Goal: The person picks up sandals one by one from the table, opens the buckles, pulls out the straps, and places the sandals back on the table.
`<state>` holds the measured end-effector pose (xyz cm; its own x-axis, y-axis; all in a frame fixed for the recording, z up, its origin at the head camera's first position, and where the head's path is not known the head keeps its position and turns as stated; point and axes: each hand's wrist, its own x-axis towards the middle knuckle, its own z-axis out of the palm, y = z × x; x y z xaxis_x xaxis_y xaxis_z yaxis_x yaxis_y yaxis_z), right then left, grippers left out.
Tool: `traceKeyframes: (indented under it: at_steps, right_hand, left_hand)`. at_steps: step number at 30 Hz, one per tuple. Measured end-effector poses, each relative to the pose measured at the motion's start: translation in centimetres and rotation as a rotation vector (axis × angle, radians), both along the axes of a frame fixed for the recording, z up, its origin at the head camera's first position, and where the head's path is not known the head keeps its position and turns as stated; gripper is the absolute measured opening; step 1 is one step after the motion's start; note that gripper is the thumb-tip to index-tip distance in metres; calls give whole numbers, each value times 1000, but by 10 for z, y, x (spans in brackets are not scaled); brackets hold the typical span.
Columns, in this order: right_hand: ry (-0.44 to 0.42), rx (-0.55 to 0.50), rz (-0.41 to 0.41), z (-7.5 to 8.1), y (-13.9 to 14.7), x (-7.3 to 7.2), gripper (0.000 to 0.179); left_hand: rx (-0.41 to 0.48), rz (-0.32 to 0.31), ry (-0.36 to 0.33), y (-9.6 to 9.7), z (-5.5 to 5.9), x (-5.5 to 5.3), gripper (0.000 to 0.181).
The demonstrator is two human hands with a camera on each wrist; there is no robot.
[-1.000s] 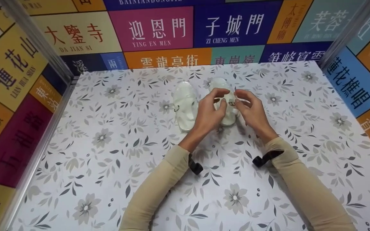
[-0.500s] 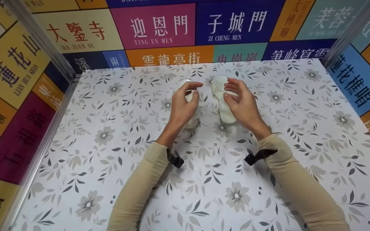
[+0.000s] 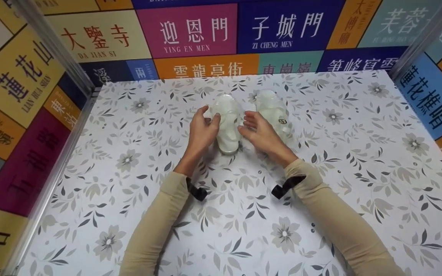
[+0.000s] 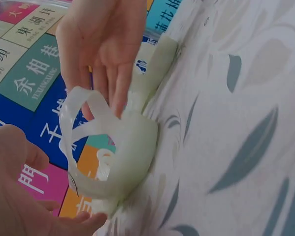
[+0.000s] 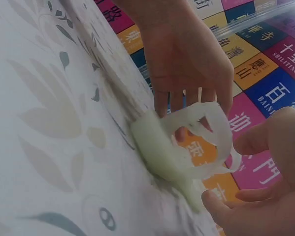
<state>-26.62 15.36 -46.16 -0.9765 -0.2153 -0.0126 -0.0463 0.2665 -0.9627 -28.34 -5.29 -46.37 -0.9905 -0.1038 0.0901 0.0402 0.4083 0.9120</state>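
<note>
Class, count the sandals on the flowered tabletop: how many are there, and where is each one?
2. One sandal lies between the left hand and the right hand; the other sandal lies to its right, partly hidden by the right hand in the head view.

Left sleeve [image 3: 155, 226]: plain beige, close-fitting, ends well back from fingers [image 3: 202, 110]. Right sleeve [image 3: 343, 220]: same. Black strap [image 3: 296, 181] near each cuff [image 3: 301, 168], behind the fingers; small dark blocky piece [image 3: 278, 191] juts inward.

Pale green slippers [image 3: 228, 134], upright, side by side
</note>
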Motion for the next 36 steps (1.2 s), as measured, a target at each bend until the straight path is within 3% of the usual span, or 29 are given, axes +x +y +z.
traceKeyframes:
  at_steps: [4, 9, 21, 30, 36]
  right_hand:
    - [-81, -94, 10, -10, -12, -6, 66]
    - [-116, -180, 26, -16, -18, -8, 60]
    - [-132, -266, -12, -19, -18, -3, 47]
    - [-116, -350, 11, -17, -8, 13, 44]
    - [-102, -320, -1, -20, -3, 32, 49]
  left_hand:
    - [-23, -27, -83, -4, -5, -1, 60]
    - [-50, -78, -122, -6, -6, 0, 55]
    - [-94, -131, -38, -6, -3, 5, 35]
    - [-91, -173, 3, -1, -1, 15, 25]
    - [-102, -229, 51, 2, -2, 24, 24]
